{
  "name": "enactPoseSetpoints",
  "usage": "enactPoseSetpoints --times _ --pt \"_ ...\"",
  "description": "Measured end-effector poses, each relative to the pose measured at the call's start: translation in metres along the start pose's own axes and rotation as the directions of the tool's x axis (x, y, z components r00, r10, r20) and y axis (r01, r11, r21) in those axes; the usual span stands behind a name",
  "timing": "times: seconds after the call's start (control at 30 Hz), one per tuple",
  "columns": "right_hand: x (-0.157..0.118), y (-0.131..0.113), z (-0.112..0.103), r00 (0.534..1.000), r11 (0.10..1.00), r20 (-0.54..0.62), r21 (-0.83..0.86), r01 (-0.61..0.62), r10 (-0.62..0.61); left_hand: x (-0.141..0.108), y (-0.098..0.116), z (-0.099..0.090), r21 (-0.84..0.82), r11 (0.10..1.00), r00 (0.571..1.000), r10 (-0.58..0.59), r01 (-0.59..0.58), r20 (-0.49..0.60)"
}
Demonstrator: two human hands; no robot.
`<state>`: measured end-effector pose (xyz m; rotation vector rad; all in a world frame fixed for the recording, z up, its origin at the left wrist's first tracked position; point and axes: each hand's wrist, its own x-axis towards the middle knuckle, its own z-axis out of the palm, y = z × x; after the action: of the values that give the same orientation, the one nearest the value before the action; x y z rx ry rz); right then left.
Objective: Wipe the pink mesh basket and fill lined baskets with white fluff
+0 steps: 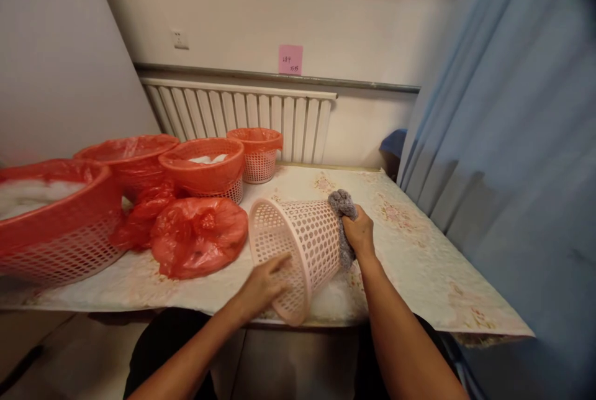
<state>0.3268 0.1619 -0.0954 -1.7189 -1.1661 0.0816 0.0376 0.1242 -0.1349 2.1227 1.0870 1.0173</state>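
A pale pink perforated basket (316,235) lies tilted on its side at the table's front edge, its mouth facing left and toward me. My left hand (263,285) is at the mouth, fingers apart and partly inside the rim. My right hand (360,232) is closed on a grey cloth (343,204), which is pressed against the basket's base. Left of the basket, a red plastic bag (200,235) lies crumpled on the table.
Red-lined baskets stand at the left: a large one (60,257) with white contents, another (128,154) behind, one (205,170) with white items, and a small one (258,164). A flowered cloth covers the table (419,269). A blue curtain (503,139) hangs at right.
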Motion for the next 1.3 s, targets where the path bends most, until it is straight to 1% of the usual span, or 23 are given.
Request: enactPoseSetpoints --times 0.03,0.07,0.1,0.13,0.17,0.23,0.27,0.33,0.43,0.5,0.57,0.63,0.77,0.83,0.93,0.97,1.03,1.1,1.13,1.2,1.23,1.27,1.3 --pt "0.0 0.0 0.001 1.0 1.0 0.003 -0.002 0.006 -0.006 0.012 -0.002 -0.01 -0.015 1.0 0.994 0.013 -0.015 -0.108" --pt "0.0 0.0 0.001 1.0 1.0 0.006 -0.002 0.01 -0.01 0.024 -0.003 -0.019 0.043 0.999 0.964 0.041 -0.031 -0.261" --pt "0.0 0.0 0.001 1.0 1.0 0.008 -0.003 0.008 -0.008 0.037 -0.004 -0.028 0.145 0.988 0.931 0.106 -0.058 -0.351" --pt "0.0 0.0 0.002 1.0 1.0 0.01 -0.003 0.004 -0.004 0.049 -0.006 -0.036 0.249 0.964 0.902 0.184 -0.089 -0.391" --pt "0.0 -0.001 0.002 1.0 1.0 0.012 -0.001 -0.001 0.001 0.06 -0.007 -0.042 0.341 0.931 0.885 0.262 -0.128 -0.384" --pt "0.0 -0.001 0.001 1.0 1.0 0.014 0.009 -0.005 0.005 0.079 -0.01 -0.051 0.462 0.858 0.893 0.371 -0.225 -0.254" --pt "0.0 -0.002 0.001 1.0 1.0 0.016 0.014 -0.003 0.003 0.087 -0.012 -0.053 0.489 0.832 0.902 0.39 -0.261 -0.182" --pt "0.0 -0.003 0.0 1.0 1.0 0.028 0.024 0.008 -0.008 0.098 -0.014 -0.058 0.507 0.814 0.923 0.375 -0.284 -0.085" --pt "0.0 -0.003 -0.001 0.998 0.998 0.05 0.059 0.024 -0.027 0.108 -0.009 -0.066 0.526 0.82 0.952 0.3 -0.227 -0.057" --pt "0.002 -0.001 0.0 0.999 0.99 0.051 0.138 0.003 -0.011 0.11 -0.001 -0.072 0.557 0.803 0.963 0.268 -0.212 -0.02" --pt "0.005 0.002 0.002 0.998 0.962 0.025 0.265 -0.061 0.056 0.109 0.007 -0.076 0.608 0.765 0.967 0.253 -0.211 0.017" --pt "0.008 0.007 0.003 0.99 0.92 -0.015 0.371 -0.125 0.141 0.105 0.013 -0.076 0.67 0.715 0.967 0.253 -0.199 0.017" --pt "0.017 0.013 -0.004 0.962 0.866 -0.094 0.464 -0.185 0.256 0.096 0.019 -0.068 0.757 0.636 0.95 0.305 -0.15 -0.068" --pt "0.021 0.013 -0.014 0.932 0.833 -0.165 0.516 -0.199 0.324 0.094 0.022 -0.064 0.772 0.623 0.932 0.342 -0.128 -0.122" --pt "0.025 0.006 -0.032 0.861 0.837 -0.354 0.53 -0.135 0.364 0.092 0.027 -0.056 0.773 0.62 0.897 0.408 -0.135 -0.17" --pt "0.025 0.001 -0.038 0.838 0.862 -0.427 0.497 -0.098 0.341 0.091 0.028 -0.052 0.769 0.621 0.89 0.424 -0.153 -0.166" --pt "0.02 -0.011 -0.047 0.803 0.928 -0.548 0.371 -0.017 0.234 0.089 0.031 -0.044 0.754 0.629 0.888 0.437 -0.189 -0.142" --pt "0.01 -0.026 -0.052 0.783 0.965 -0.609 0.257 0.046 0.124 0.086 0.034 -0.035 0.73 0.65 0.897 0.426 -0.211 -0.119" --pt "0.002 -0.033 -0.052 0.786 0.973 -0.614 0.219 0.077 0.076 0.085 0.036 -0.029 0.717 0.662 0.903 0.416 -0.218 -0.109" --pt "-0.016 -0.048 -0.047 0.818 0.969 -0.573 0.172 0.175 -0.046 0.083 0.039 -0.02 0.69 0.689 0.917 0.389 -0.224 -0.091" --pt "-0.026 -0.054 -0.042 0.833 0.953 -0.534 0.151 0.262 -0.144 0.082 0.041 -0.016 0.676 0.702 0.923 0.375 -0.224 -0.083" --pt "-0.035 -0.06 -0.037 0.83 0.917 -0.482 0.119 0.381 -0.282 0.082 0.043 -0.013 0.661 0.716 0.93 0.36 -0.224 -0.074" --pt "-0.045 -0.065 -0.03 0.798 0.852 -0.408 0.082 0.516 -0.444 0.082 0.043 -0.011 0.644 0.731 0.936 0.346 -0.224 -0.067"
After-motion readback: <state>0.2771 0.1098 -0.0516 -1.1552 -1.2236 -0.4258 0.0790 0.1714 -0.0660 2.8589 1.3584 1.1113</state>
